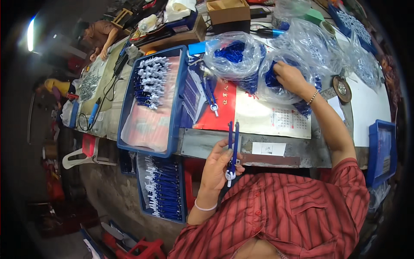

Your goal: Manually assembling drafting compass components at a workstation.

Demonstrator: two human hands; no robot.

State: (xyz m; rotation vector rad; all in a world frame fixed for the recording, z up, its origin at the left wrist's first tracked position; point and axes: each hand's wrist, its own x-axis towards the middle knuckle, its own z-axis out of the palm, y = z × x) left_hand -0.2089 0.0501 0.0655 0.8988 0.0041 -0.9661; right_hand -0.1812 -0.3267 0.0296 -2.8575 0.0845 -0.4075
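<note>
Above the table's near edge, my left hand [214, 167] is closed around a blue drawing compass [235, 149]. Its two legs point up, slightly apart, and its white hinge head hangs below the fingers. My right hand [292, 78] reaches into an open clear plastic bag [280, 96] of blue parts. Those fingers are bent together, their tips partly hidden, and what they hold cannot be made out. Another blue compass [210, 95] lies on a red printed sheet [223, 108]. White-headed compasses [152, 82] fill the far part of a blue tray [121, 125] at the left.
Lower left, a second blue tray [184, 211] holds several rows of compasses. More clear bags [312, 45] stand along the back beside a cardboard box [228, 9]. A small blue bin [371, 151] sits at the right edge. Two other people [100, 36] are at the far left.
</note>
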